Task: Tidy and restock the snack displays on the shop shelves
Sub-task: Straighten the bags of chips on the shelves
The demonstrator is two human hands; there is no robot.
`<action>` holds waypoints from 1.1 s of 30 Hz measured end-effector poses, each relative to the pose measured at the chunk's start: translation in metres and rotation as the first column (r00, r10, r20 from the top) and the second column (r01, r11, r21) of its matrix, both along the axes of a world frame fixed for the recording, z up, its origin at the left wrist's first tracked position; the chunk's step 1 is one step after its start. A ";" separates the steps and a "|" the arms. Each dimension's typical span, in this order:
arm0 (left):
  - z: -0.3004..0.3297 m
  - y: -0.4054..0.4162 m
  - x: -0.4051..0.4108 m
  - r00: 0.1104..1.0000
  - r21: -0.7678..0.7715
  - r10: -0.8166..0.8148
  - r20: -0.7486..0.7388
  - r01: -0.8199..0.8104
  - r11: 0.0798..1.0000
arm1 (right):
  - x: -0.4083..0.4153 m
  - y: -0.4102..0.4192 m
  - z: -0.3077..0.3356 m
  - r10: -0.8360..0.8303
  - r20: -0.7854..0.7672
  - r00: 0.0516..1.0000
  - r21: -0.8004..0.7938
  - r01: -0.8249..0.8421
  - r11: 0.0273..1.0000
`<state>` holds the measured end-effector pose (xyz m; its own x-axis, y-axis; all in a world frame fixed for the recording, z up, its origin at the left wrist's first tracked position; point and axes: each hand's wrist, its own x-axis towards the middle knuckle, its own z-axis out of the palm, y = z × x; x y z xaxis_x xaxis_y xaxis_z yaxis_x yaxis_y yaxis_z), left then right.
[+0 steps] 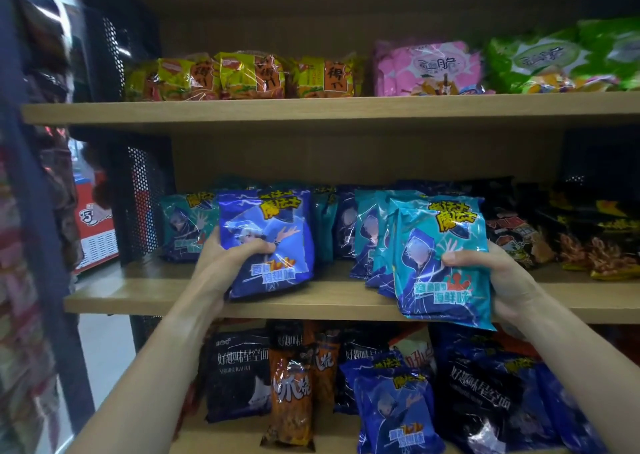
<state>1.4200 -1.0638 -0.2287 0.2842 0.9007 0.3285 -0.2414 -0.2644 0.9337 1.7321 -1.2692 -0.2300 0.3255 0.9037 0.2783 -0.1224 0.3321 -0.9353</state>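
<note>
Both arms reach up and forward to the middle shelf [145,299]. The left hand [228,251] grips a dark blue snack packet [268,242] from its left edge, thumb curled across the front and fingers behind; the packet stands upright on the shelf board, tilted slightly. The right hand [498,273] grips a teal snack packet [443,263] from its right edge, thumb pressed on the front; the lower edge of this packet overhangs the front lip of the shelf. It is the front one of a row of teal packets [372,238] leaning behind it.

Between the two held packets, more dark blue packets [341,225] stand further back. To the right on the same shelf lie black packets [519,235] with red and yellow print. The upper shelf [311,108] carries yellow-green packets [256,75], a pink bag [426,69] and green bags [561,58]. The lower shelf holds black packets, an orange packet [291,394] and another blue packet [398,408], partly hidden by the forearms. A black perforated side panel [145,204] closes the shelf on the left.
</note>
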 end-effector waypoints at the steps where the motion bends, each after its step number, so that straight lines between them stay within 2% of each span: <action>1: -0.001 0.002 -0.008 0.999 0.002 0.019 0.034 -0.019 1.000 | -0.002 0.001 0.001 0.014 -0.001 1.000 -0.002 -0.014 1.000; 6: -0.002 0.007 -0.047 0.979 -0.018 0.009 0.202 -0.005 1.000 | -0.031 0.026 0.005 0.089 -0.017 0.996 -0.044 -0.090 0.995; 11: 0.002 0.005 -0.076 0.954 0.009 0.005 0.300 -0.009 1.000 | -0.071 0.076 0.011 0.100 0.056 0.993 -0.130 -0.092 0.987; 18: 0.003 0.015 -0.119 0.946 0.016 0.090 0.310 -0.100 0.995 | -0.121 0.135 0.009 0.042 -0.008 0.999 -0.183 -0.042 0.982; 21: 0.002 0.018 -0.128 0.946 0.016 0.088 0.311 -0.098 0.995 | -0.130 0.150 0.006 0.053 -0.012 0.999 -0.229 -0.054 0.972; 24: -0.002 0.019 -0.132 0.952 0.018 0.089 0.292 -0.098 0.995 | -0.132 0.154 0.005 0.024 -0.007 1.000 -0.210 -0.024 0.977; 26: -0.004 0.022 -0.134 0.953 0.012 0.087 0.291 -0.095 0.995 | -0.132 0.153 0.005 -0.045 0.070 0.997 -0.182 0.057 0.982; 28: -0.005 0.022 -0.135 0.955 -0.008 0.086 0.283 -0.087 0.996 | -0.133 0.152 0.003 -0.141 0.216 0.966 -0.168 0.179 0.969; 31: -0.002 0.017 -0.133 0.958 -0.028 0.043 0.284 -0.036 0.999 | -0.140 0.147 0.004 -0.276 0.432 0.859 -0.133 0.363 0.922; 33: 0.004 0.009 -0.127 0.956 -0.007 -0.006 0.294 0.009 1.000 | -0.142 0.142 0.005 -0.313 0.539 0.782 -0.088 0.422 0.902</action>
